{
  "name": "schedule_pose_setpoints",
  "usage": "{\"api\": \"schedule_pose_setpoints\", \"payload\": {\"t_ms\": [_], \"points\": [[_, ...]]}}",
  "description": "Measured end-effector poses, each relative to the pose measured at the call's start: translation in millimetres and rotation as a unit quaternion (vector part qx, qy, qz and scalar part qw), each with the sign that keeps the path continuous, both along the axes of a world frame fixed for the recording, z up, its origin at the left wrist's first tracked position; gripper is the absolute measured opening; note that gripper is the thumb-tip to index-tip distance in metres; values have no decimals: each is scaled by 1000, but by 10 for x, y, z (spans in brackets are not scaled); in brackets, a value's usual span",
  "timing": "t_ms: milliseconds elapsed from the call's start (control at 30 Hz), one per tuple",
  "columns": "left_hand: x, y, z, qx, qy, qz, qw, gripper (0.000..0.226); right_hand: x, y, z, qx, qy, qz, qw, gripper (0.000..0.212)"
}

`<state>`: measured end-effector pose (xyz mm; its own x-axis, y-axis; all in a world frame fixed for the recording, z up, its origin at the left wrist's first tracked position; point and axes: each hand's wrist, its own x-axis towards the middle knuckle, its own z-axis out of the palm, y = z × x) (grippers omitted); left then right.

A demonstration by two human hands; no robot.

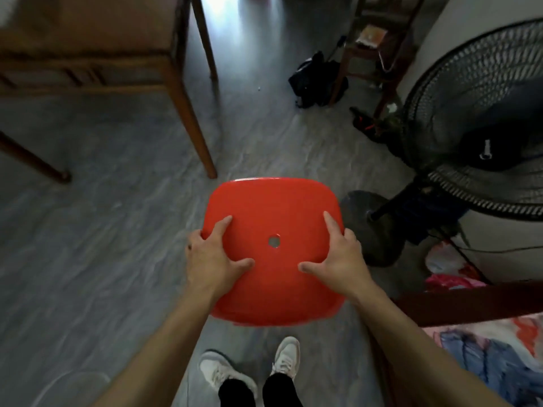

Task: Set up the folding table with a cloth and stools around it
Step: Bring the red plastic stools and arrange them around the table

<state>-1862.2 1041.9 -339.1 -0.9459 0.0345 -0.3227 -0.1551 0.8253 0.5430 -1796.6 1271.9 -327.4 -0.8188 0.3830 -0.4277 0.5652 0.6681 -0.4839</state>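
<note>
Grey marbled floor (117, 230) all over the shot, wooden table (88, 39) parked top left with its legs running down toward the middle. Big black standing fan (482, 113) filling the right side, round base just beside the stool. Red plastic stool (274, 251) dead centre, seat up with a small hole in the middle, sitting above the floor right in front of the white sneakers (249, 374). Left hand (216, 259) gripping the seat's left edge, thumb and forefinger laid on top, other fingers curled over the rim. Right hand (338, 257) gripping the right edge the same way. Black bag (317, 80) slumped on the floor further back
</note>
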Motion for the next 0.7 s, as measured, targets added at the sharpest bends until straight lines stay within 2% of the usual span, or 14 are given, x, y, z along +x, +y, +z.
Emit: {"api": "schedule_pose_setpoints", "payload": {"t_ms": [300,533,700], "points": [[190,-1381,1017,26,58,83,995,105,-349,-1242,1133,39,28,135,990,126],[343,-2422,1363,17,72,180,981,102,-732,-2332,1477,43,49,228,971,131],[526,-3259,1518,-1,94,264,960,101,-1040,-3294,1644,39,64,331,941,133]]}}
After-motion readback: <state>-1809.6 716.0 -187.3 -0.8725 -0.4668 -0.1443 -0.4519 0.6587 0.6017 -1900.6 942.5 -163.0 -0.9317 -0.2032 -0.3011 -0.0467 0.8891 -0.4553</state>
